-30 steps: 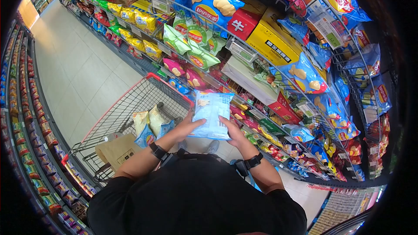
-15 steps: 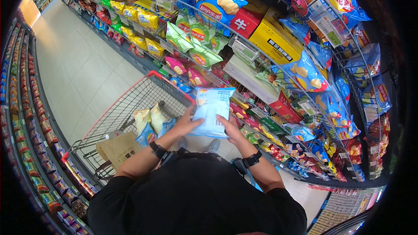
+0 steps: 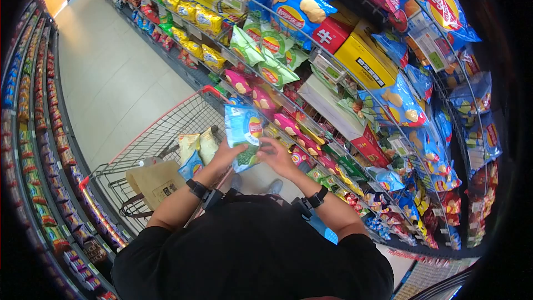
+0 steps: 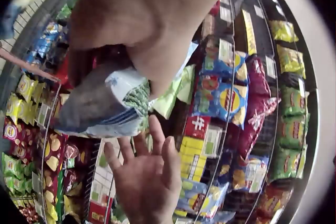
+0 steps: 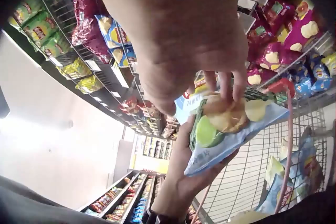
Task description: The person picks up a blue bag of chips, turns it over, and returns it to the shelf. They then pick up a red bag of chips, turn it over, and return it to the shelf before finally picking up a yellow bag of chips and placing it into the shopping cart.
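Note:
A blue chip bag (image 3: 243,128) is held upright at its lower part by my left hand (image 3: 224,155), thumb across its front. The right wrist view shows the bag's front (image 5: 226,124), printed with chips and a green slice, and the left hand (image 5: 191,174) supporting it from beneath. My right hand (image 3: 277,158) is beside the bag's right edge, not wrapped round it. In the left wrist view this right hand (image 4: 144,182) has its palm showing and fingers spread just below the bag (image 4: 105,103), with the left hand (image 4: 131,29) gripping above.
A wire cart (image 3: 161,139) with a red rim stands at the left, holding chip bags (image 3: 191,165) and a brown paper bag (image 3: 158,183). Shelves of snacks (image 3: 288,66) run along the right, more shelves (image 3: 41,161) along the far left. Tiled floor (image 3: 105,61) stretches between.
The bag has turned from its pale back to its printed front and shifted left. My right hand has let go of its right side, while the left hand still holds it. The view has shifted slightly.

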